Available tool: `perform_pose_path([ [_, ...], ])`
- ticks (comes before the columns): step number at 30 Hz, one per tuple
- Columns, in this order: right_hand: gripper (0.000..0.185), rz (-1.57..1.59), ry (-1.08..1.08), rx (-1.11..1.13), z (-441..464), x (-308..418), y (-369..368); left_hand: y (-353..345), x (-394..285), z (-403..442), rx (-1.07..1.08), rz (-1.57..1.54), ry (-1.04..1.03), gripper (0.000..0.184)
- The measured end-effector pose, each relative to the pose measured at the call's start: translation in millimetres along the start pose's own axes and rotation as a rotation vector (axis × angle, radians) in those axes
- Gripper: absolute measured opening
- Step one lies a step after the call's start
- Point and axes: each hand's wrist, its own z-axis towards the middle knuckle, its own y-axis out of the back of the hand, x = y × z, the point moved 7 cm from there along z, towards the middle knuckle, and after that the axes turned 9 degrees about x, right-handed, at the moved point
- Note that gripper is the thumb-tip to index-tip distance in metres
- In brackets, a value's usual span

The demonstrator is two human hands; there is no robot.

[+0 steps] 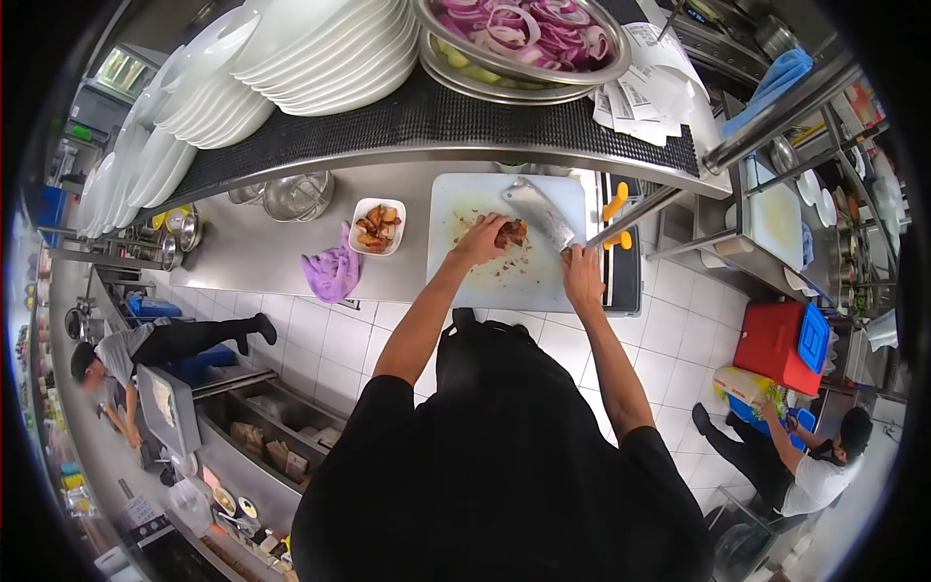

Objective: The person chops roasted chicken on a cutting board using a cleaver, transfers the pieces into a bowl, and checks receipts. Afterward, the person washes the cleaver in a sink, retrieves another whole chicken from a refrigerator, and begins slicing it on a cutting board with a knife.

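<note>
My left hand (478, 240) is on the white cutting board (456, 194), its fingers curled against a piece of browned cooked meat (511, 233). The meat looks like roast chicken, but its exact kind is hard to tell. My right hand (582, 278) grips the handle of a cleaver (541, 213) at the board's right side. Its broad blade lies over the board, angled up and left, apart from the meat. Crumbs and small bits are scattered around the meat. Left of the board, a white square bowl (377, 245) holds several browned pieces.
A purple cloth (333, 267) hangs over the counter's front edge. Metal bowls (299, 197) stand behind. Overhead, a shelf (388, 131) carries stacked white plates (330, 58) and sliced red onions (533, 29). Two people work nearby, one left (121, 359), one right (810, 466).
</note>
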Motion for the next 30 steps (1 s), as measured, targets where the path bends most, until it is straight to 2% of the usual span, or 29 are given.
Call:
perform_pose_path([
  [5, 0.036, -0.083, 0.052, -0.004, 21.6, 12.5, -10.7, 0.3, 1.0, -7.5, -0.055, -0.087, -0.007, 0.085],
  [6, 0.047, -0.071, 0.153, -0.073, 20.3, 26.6, -7.2, 0.6, -0.5, -8.0, -0.065, -0.076, -0.002, 0.085],
  [9, 0.056, 0.182, 0.224, 0.083, 29.4, 71.8, -9.4, 1.2, -0.7, -10.6, -0.101, -0.053, -0.010, 0.084],
  [12, 0.064, 0.346, 0.121, 0.212, 56.2, 76.7, -40.7, -1.1, 4.5, -6.9, -0.127, -0.060, -0.058, 0.083],
  [15, 0.063, 0.363, 0.205, 0.145, 75.6, 82.1, -55.1, -1.0, -2.0, -9.1, -0.167, -0.114, -0.081, 0.080],
  [18, 0.062, 0.616, 0.184, 0.246, 87.1, 79.9, -64.4, -2.2, 1.7, -14.6, -0.280, -0.188, -0.205, 0.073],
  [21, 0.060, 0.775, 0.129, 0.330, 85.3, 98.1, -53.0, 16.2, -2.0, -36.0, -0.340, -0.159, -0.183, 0.076],
  [26, 0.056, 0.838, 0.261, 0.382, 92.4, 200.2, -36.9, 74.8, 35.6, -103.9, -0.418, -0.179, -0.037, 0.076],
  [30, 0.055, 0.836, 0.306, 0.446, 106.8, 291.9, -79.3, 114.5, 98.6, -166.4, -0.465, -0.139, 0.107, 0.078],
])
